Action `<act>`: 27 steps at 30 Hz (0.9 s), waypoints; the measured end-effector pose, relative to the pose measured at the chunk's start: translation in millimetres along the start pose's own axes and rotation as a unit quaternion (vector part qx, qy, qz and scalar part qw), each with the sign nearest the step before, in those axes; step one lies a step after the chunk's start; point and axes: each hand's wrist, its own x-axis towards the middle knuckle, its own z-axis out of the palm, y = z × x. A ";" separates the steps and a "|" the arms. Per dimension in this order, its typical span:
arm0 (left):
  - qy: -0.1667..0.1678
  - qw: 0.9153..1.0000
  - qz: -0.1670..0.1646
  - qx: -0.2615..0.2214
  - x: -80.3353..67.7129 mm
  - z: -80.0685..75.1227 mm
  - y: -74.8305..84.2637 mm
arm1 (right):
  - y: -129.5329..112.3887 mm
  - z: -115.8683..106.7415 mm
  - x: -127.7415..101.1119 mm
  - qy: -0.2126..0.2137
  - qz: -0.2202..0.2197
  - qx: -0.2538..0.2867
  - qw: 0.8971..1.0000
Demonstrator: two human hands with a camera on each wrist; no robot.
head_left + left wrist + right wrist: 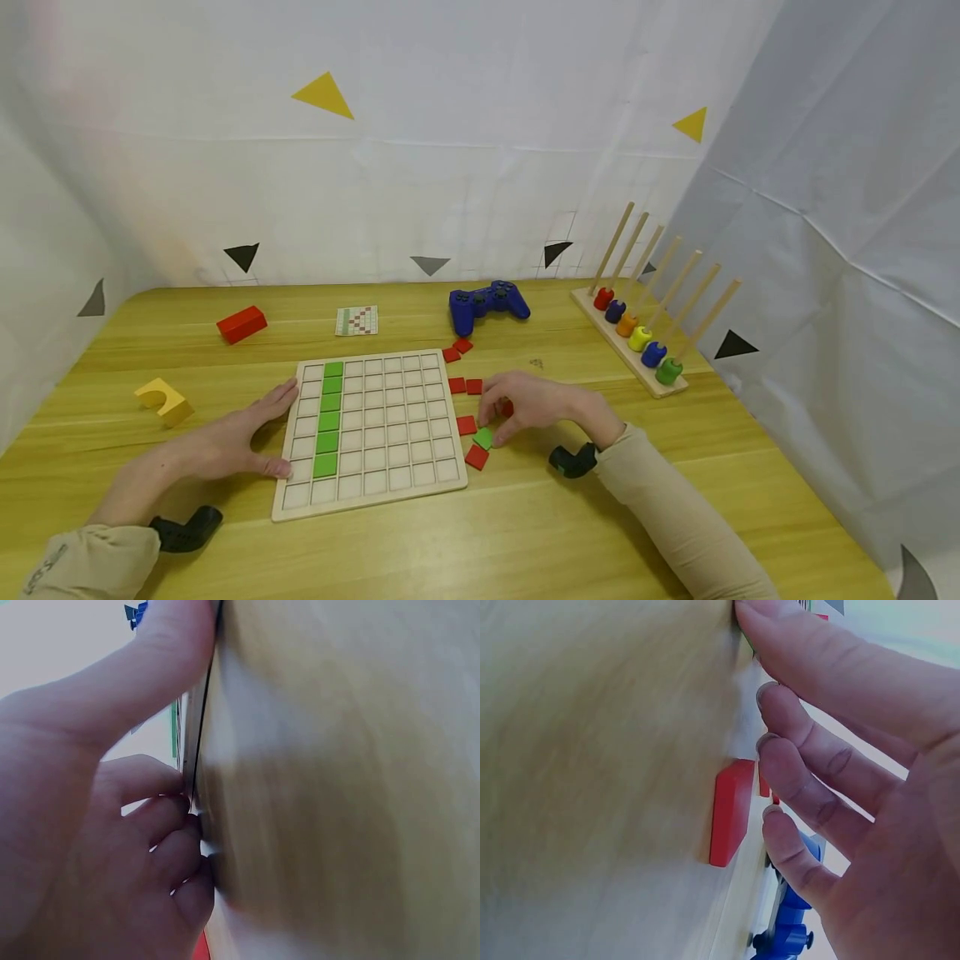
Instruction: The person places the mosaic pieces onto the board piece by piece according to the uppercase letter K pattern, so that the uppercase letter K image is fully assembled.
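Observation:
A wooden grid board [373, 492] lies on the table, with a column of green square tiles [328, 422] near its left side. My left hand [225, 437] rests at the board's left edge, thumb and fingers spread apart along it. To the right of the board, my right hand [528, 404] is low over loose tiles. Its thumb tip touches a green tile [483, 437]; the index fingertip is close by, partly hidden in the right wrist view. Red tiles [467, 425] lie around that green one, and another red tile [733, 814] is under the right hand.
A small pattern card [357, 321] and a blue game controller [489, 305] lie behind the board. At right stands a peg stand [630, 350] with coloured beads. A red block [242, 324] and a yellow arch block [165, 402] are at left.

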 end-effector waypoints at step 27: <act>0.000 1.000 0.003 0.001 -0.6 0.4 0.4 | 0.5 -3.2 -3.1 -0.010 -0.004 0.005 1.000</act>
